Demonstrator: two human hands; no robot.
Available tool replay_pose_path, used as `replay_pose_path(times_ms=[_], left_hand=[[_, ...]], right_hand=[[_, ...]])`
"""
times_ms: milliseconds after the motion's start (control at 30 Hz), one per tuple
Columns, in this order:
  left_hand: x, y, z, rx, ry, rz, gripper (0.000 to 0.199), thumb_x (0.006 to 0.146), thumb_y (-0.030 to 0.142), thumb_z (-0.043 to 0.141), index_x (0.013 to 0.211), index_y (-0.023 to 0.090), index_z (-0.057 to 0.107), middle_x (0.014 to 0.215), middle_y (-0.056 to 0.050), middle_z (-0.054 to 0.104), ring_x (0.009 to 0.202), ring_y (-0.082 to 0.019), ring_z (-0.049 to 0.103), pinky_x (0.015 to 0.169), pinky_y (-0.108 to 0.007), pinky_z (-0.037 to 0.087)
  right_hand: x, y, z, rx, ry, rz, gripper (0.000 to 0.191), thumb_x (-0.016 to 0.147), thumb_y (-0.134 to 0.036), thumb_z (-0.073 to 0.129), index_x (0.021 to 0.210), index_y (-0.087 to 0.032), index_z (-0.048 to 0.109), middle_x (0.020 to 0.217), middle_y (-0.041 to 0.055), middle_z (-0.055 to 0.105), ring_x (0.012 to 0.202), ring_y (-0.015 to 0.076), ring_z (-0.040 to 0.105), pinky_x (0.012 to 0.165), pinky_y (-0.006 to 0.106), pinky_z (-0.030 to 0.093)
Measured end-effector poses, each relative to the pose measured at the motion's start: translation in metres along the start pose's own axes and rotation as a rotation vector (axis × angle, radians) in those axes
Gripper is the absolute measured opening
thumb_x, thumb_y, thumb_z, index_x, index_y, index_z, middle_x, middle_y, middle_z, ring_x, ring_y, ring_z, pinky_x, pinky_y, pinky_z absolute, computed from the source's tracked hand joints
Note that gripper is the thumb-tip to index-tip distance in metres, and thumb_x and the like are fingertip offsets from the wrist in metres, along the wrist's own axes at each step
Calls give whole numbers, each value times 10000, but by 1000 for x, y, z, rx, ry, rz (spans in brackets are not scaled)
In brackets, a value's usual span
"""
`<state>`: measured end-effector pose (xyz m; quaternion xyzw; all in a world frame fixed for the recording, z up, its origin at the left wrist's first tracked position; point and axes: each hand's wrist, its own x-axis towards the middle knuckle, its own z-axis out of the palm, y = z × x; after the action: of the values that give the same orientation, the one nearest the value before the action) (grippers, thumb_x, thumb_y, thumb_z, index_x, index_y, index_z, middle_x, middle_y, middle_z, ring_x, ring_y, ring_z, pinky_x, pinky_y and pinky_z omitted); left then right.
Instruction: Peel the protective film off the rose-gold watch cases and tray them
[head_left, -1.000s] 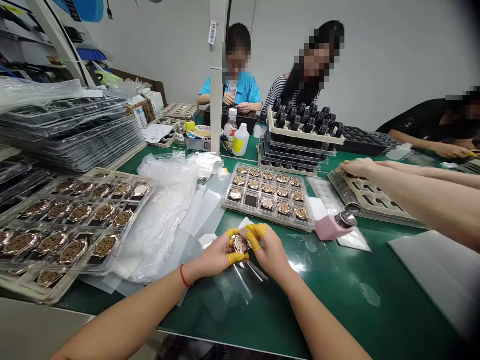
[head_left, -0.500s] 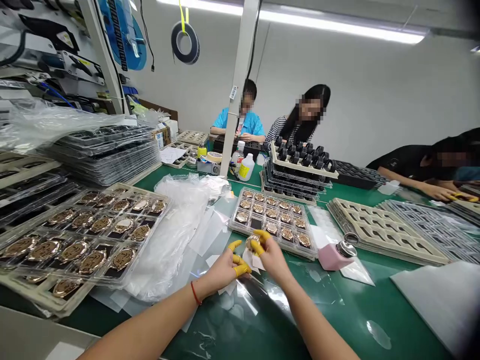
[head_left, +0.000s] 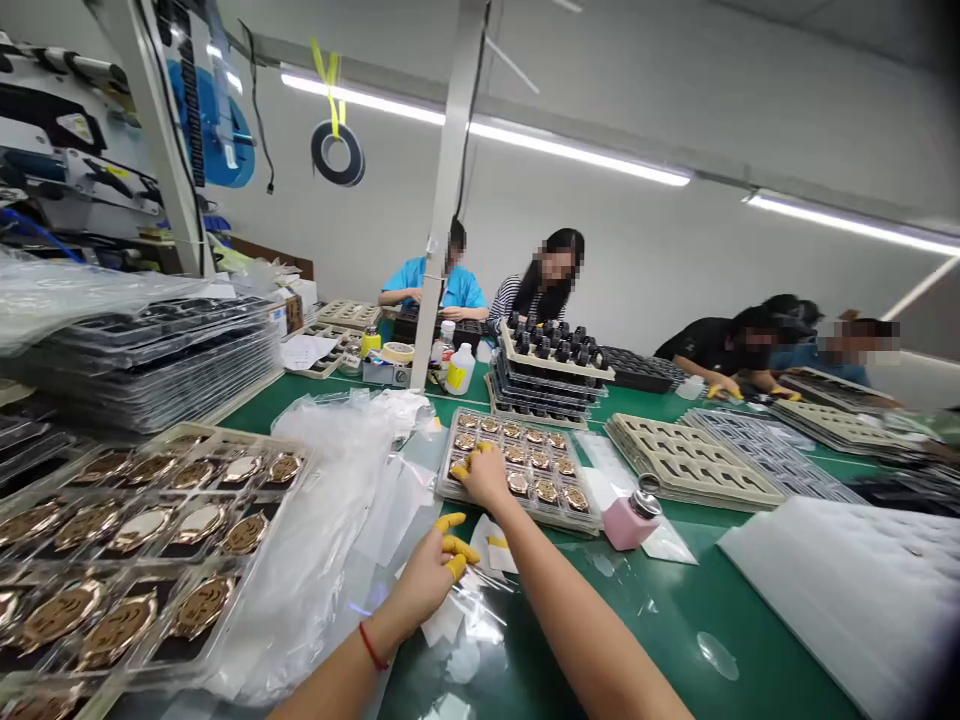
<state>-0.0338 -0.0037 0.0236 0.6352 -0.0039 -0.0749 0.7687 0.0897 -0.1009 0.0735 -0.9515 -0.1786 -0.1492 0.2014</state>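
My right hand [head_left: 486, 475], with yellow finger cots, reaches onto the transparent tray [head_left: 517, 508] in front of me. Its bent fingers press together over the tray's left part and hide whatever is between them. Round gold watch cases [head_left: 546, 490] fill the visible compartments around it. Lower and to the left, my left hand [head_left: 427, 570] hovers over white paper scraps [head_left: 442, 622], its yellow-tipped fingers apart. Thin pale streaks show beside those fingertips; I cannot tell whether they are a stick or glare. A yellow strip [head_left: 496, 541] lies on white paper between my hands.
A larger tray of watch cases [head_left: 202, 605] lies at left, beside crumpled plastic film [head_left: 322, 480]. Right of my tray stand a pink pump bottle [head_left: 632, 522], stacked beige trays [head_left: 686, 470] and a white foam sheet [head_left: 847, 580]. Co-workers sit across the table.
My right hand has moved from beside my left hand, where it held a gold watch case, up onto the tray. The camera view has swung right and tilted up.
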Motion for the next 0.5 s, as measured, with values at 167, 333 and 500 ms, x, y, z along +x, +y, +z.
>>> replay_pose_path(times_ms=[167, 333, 500], left_hand=[[12, 0, -8, -39, 95, -58, 653, 721, 383, 619, 1235, 174, 275, 786, -14, 611, 718, -182, 639, 674, -304, 445], [13, 1, -9, -128, -59, 137, 743, 637, 320, 728, 1244, 315, 298, 804, 21, 574, 696, -155, 598, 689, -299, 475], [2, 0, 6, -150, -407, 117, 579, 504, 333, 817, 1012, 225, 560, 781, 9, 567, 558, -96, 521, 570, -275, 481]], right_hand=[[-14, -13, -11, 157, 19, 18, 46, 743, -227, 569, 714, -193, 562, 757, 31, 567, 824, 212, 539, 747, 357, 431], [-64, -15, -26, 713, -190, 16, 334, 692, -284, 594, 1015, -268, 511, 748, -28, 588, 704, 172, 594, 636, 305, 497], [-94, 17, -32, 1099, -646, 33, 552, 563, -466, 725, 1031, -210, 581, 974, 64, 649, 917, 262, 624, 809, 378, 489]])
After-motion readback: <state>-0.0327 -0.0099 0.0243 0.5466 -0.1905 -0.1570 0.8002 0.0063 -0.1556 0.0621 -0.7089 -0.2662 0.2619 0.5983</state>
